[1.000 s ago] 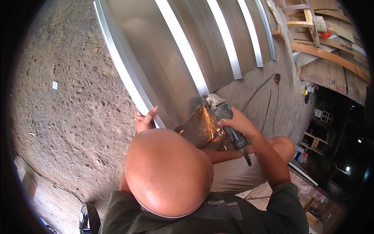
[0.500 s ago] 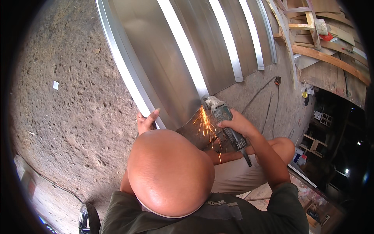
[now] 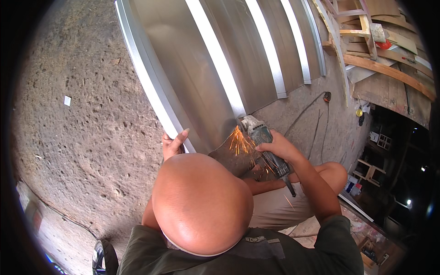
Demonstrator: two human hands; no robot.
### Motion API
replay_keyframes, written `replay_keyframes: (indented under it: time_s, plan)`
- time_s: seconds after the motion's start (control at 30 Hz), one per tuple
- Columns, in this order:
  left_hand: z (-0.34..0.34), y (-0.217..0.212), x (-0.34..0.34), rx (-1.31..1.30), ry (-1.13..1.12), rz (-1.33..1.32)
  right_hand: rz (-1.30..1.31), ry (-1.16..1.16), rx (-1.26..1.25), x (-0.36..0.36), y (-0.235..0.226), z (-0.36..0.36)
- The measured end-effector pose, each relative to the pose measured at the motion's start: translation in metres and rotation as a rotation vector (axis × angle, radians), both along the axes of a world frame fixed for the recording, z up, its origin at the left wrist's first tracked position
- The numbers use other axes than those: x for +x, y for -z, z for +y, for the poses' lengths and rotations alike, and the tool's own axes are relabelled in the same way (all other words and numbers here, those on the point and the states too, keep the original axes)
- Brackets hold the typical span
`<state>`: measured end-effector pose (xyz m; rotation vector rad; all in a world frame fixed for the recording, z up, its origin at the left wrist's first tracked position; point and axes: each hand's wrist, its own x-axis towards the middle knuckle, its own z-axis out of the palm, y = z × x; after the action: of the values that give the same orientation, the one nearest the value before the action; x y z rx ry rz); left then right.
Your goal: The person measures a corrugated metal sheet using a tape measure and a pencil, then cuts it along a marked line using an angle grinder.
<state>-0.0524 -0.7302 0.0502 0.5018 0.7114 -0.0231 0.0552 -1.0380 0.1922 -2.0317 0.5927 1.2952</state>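
A large ribbed metal sheet (image 3: 195, 78) lies on the floor ahead. At its near left corner my left hand (image 3: 173, 145) grips the folded edge, with the thumb on top and the other fingers partly hidden. My right hand (image 3: 278, 147) is wrapped round the body of an angle grinder (image 3: 263, 137). The grinder's head meets the sheet's near edge by the end of a bright raised rib (image 3: 234, 103). Orange sparks (image 3: 239, 141) spray from there toward my bent leg. The disc itself is mostly hidden.
Rough concrete floor (image 3: 82, 123) stretches to the left, with a small white scrap (image 3: 67, 101) on it. A dark cable (image 3: 305, 110) runs across the floor at right. Wooden frames and boards (image 3: 389, 66) are stacked at the far right. A black-rimmed object (image 3: 104, 256) stands at lower left.
The grinder has hardly moved and sparks still fly, now in a shorter, wider spray. Both hands keep their holds; the sheet looks almost unmoved.
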Motion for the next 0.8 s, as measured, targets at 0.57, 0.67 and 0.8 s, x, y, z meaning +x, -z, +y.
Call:
replay_keyframes:
  time_s: [0.57, 0.67, 0.8]
  plan:
    - [0.002, 0.034, -0.002, 0.088, -0.071, -0.016, -0.084, -0.008, -0.057, 0.026, -0.072, -0.002]
    - [-0.002, 0.039, -0.004, 0.116, -0.07, 0.018, -0.272, -0.016, -0.056, 0.051, -0.107, -0.015]
    - [-0.011, 0.03, -0.015, 0.116, 0.072, 0.134, -0.463, -0.159, -0.181, 0.1, -0.154, -0.057]
